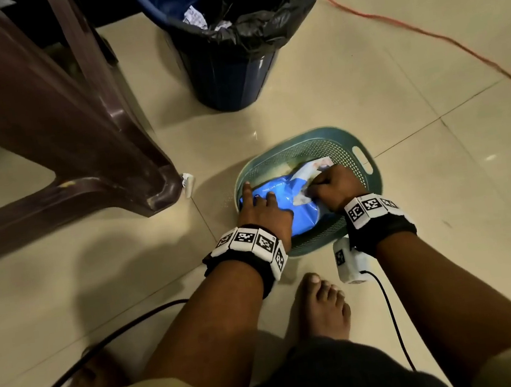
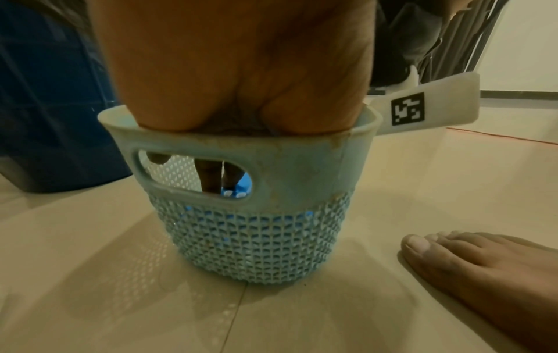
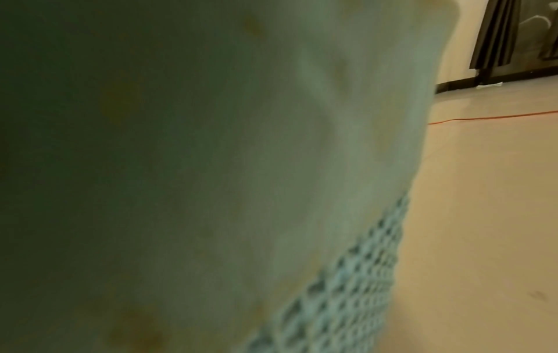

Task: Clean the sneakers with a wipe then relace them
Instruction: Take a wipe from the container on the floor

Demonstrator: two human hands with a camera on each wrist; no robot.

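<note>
- Risk, pack lifts with the wipe: the blue wipe pack [image 1: 285,204] lies loose inside the green basket [image 1: 343,144] on the floor [image 1: 407,173]. If the left hand [image 1: 263,211] eases its downward press while the right hand [image 1: 333,188] pulls, the whole pack is likely to rise or slide instead of releasing one sheet.
- Risk, basket shifts: the basket is light, perforated plastic standing free on smooth tile. A sideways pull could drag or tip it toward the bare foot [image 1: 322,306] at the near side.
- Risk, extra sheets: a fast pull could draw several joined wipes out at once, or tear the sheet at the opening.
- Risk, cable snag: the black cable [image 1: 390,315] from the right wrist unit trails near the foot and could catch during withdrawal.
- Left grip: flat and spread, fingers straight, palm pressing on the left part of the pack. The left wrist view shows fingertips [image 2: 208,179] through the basket handle slot, resting on blue material.
- Right grip: fingers curled tight at the pale opened flap [image 1: 305,175] on the right part of the pack. Whether they pinch a wipe or only the flap cannot be told; the right wrist view shows only the basket wall [image 3: 211,167].
- Task items: no sneakers appear in any view. The wipes are still in the pack, in the basket, just near of the lined bin [image 1: 232,76].
</note>
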